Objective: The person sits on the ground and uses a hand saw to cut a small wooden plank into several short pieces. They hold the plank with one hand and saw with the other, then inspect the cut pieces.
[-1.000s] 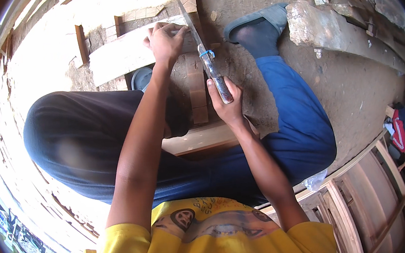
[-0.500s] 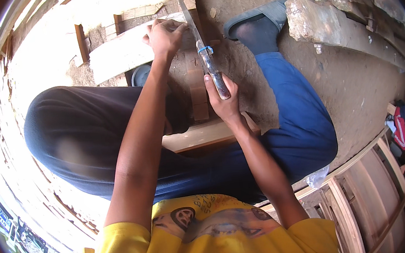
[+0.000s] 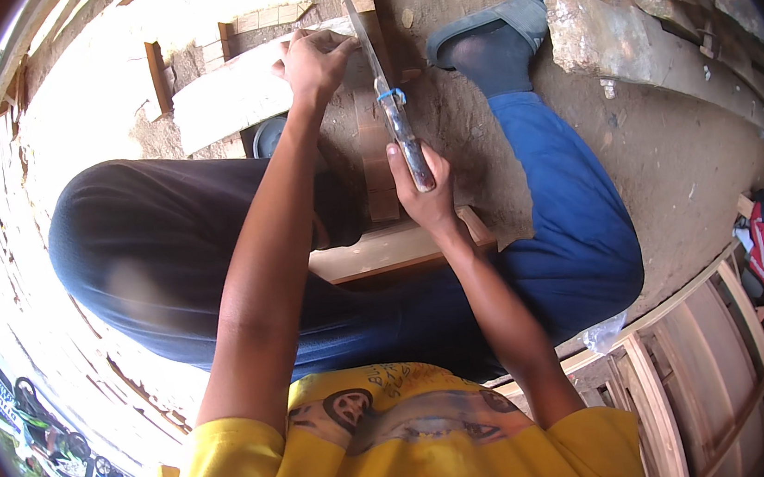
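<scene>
While right hand [image 3: 430, 194] grips saw [image 3: 400, 123], left hand [image 3: 313, 65], apart from right, sits beside blade [image 3: 365, 43] over pale board [image 3: 227, 89]; cannot tell whether left hand clamps anything.

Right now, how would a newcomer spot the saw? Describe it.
Find the blue trouser legs. Between them, the right hand grips the saw, the narrow blade pointing away from the person. A blue tie where handle meets blade sets it apart from the plain brown wooden strip beside it.

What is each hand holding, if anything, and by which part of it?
The right hand holds the saw by its handle. Whether the left hand, beside the blade, grips anything cannot be told.
</scene>
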The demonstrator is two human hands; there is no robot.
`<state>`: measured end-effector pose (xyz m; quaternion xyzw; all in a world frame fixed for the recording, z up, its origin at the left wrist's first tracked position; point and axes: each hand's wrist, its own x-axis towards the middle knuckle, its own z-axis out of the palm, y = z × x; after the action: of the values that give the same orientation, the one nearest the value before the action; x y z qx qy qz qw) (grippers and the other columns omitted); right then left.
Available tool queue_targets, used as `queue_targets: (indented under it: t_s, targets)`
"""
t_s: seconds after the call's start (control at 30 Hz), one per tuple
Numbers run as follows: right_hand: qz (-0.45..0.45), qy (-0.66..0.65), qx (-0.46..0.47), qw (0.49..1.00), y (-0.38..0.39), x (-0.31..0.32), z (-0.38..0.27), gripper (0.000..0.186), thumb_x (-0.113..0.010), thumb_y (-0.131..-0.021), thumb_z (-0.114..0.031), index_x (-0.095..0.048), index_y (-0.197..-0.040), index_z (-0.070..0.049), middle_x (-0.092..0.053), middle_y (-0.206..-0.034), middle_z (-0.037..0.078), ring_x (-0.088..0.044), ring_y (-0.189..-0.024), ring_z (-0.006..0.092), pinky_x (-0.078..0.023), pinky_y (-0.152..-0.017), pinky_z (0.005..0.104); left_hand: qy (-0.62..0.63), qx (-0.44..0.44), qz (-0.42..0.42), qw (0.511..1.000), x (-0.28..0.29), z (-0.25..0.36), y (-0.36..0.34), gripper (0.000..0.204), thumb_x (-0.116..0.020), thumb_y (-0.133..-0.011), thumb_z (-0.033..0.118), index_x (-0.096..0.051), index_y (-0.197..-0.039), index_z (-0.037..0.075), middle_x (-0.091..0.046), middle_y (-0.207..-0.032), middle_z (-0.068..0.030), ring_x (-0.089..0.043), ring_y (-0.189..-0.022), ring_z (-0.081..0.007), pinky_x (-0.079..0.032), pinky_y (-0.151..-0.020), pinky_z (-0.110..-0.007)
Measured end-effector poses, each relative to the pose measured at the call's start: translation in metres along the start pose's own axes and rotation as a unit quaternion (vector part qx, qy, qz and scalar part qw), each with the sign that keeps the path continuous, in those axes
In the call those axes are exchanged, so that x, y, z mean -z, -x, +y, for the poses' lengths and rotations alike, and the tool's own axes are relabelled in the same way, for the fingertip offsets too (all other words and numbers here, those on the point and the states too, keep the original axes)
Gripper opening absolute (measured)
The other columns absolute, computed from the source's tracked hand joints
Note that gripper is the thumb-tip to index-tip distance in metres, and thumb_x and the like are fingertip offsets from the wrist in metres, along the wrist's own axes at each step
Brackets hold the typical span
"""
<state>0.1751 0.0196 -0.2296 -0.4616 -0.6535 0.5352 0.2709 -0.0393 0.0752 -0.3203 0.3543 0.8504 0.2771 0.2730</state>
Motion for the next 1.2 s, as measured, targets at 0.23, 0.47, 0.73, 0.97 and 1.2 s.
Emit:
queue_targets:
  t_s: [0.23, 0.47, 0.73, 0.97, 1.2]
  targets:
    - [0.003, 0.014, 0.026, 1.0, -0.008, 0.003, 0.002, 0.021, -0.062, -0.09, -0.011, -0.054, -0.073, -0.002, -0.045, -0.051, 0.005, -0.042, -0.044, 0.0116, -0.035, -0.043, 0.0315, -0.034, -0.024, 0.016, 0.999, -0.005, -0.003, 0.0, 0.028, -0.073, -0.073, 0.05, -0.077, -0.086, 0.026, -0.059, -0.106, -0.0071, -0.043, -0.119, -0.0311, -0.021, -0.1, -0.051]
    - [0.005, 0.014, 0.023, 1.0, -0.011, 0.004, 0.011, 0.02, -0.062, -0.089, -0.01, -0.055, -0.073, -0.001, -0.048, -0.051, 0.006, -0.047, -0.044, 0.0123, -0.036, -0.044, 0.0316, -0.076, 0.017, 0.046, 0.996, 0.016, 0.028, 0.013, 0.046, -0.076, -0.067, 0.055, -0.072, -0.102, 0.025, -0.048, -0.126, -0.0153, -0.033, -0.126, -0.0384, -0.019, -0.101, -0.056]
    - [-0.004, 0.0, 0.003, 1.0, -0.011, -0.002, -0.007, 0.02, -0.061, -0.09, -0.011, -0.055, -0.073, -0.002, -0.047, -0.052, 0.005, -0.046, -0.047, 0.0108, -0.037, -0.045, 0.0316, -0.073, 0.082, 0.021, 0.994, 0.004, -0.006, 0.003, 0.121, -0.075, -0.055, 0.074, -0.023, -0.15, 0.02, 0.007, -0.155, -0.0287, 0.022, -0.139, -0.0489, 0.008, -0.106, -0.069]
    - [0.015, 0.034, 0.018, 0.999, 0.013, 0.008, 0.002, 0.02, -0.062, -0.09, -0.012, -0.056, -0.074, -0.002, -0.048, -0.053, 0.006, -0.046, -0.048, 0.0109, -0.038, -0.046, 0.0315, -0.065, 0.109, -0.015, 0.992, 0.01, 0.002, -0.002, 0.114, -0.075, -0.056, 0.073, -0.029, -0.148, 0.024, 0.009, -0.155, -0.028, 0.024, -0.138, -0.0474, 0.011, -0.106, -0.068]
    - [-0.01, 0.03, 0.009, 0.999, 0.001, 0.015, -0.001, 0.018, -0.063, -0.089, -0.01, -0.056, -0.075, 0.0, -0.048, -0.053, 0.006, -0.047, -0.048, 0.0117, -0.038, -0.046, 0.0321, -0.079, 0.141, -0.034, 0.986, 0.011, 0.008, -0.007, 0.113, -0.079, -0.053, 0.07, -0.033, -0.146, 0.023, 0.009, -0.155, -0.0259, 0.022, -0.139, -0.0477, 0.011, -0.107, -0.068]
